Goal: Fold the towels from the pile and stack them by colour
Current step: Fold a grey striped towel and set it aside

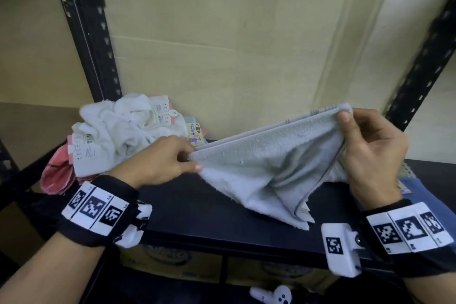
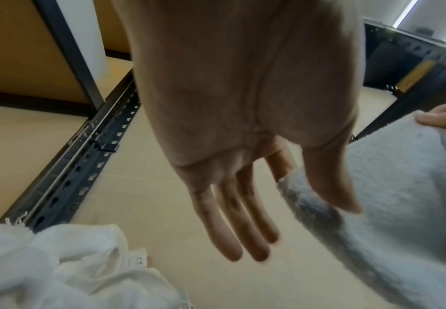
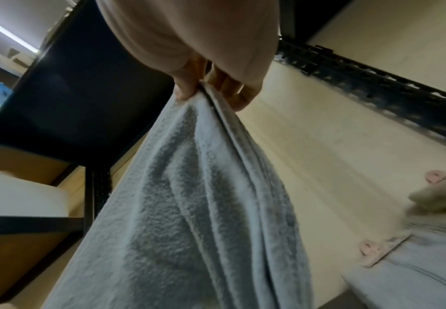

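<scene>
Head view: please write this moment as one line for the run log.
step: folding | pale grey terry towel held above black shelf | left hand pinches corner | right hand grips corner

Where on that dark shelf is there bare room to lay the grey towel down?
The dark shelf is bare in front, between the two wrists, under the grey towel. The left end is crowded with the white and pink towel pile; more cloth lies behind the right hand.

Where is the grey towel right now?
In the head view the grey towel hangs in mid-air over the black shelf, stretched between the left hand and right hand, right of the white towel pile.
</scene>
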